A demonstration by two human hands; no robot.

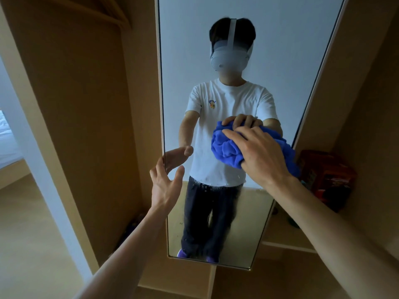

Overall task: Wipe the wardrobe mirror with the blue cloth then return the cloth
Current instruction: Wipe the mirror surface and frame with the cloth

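A tall narrow wardrobe mirror (280, 50) stands upright in front of me, set in a light wooden wardrobe. My right hand (261, 154) presses a bunched blue cloth (226, 147) against the glass at the mirror's right side, about mid-height, fingers spread over the cloth. My left hand (166, 182) is held out with straight fingers at the mirror's left edge, fingertips touching the frame or glass. The lower glass (252, 212) shows streaks and droplets. The mirror reflects a person in a white T-shirt and dark trousers.
Wooden wardrobe panels (90, 126) flank the mirror on both sides. A red box (326, 175) sits on a shelf to the right of the mirror. A white door frame (41, 160) and a pale wooden floor (28, 244) lie to the left.
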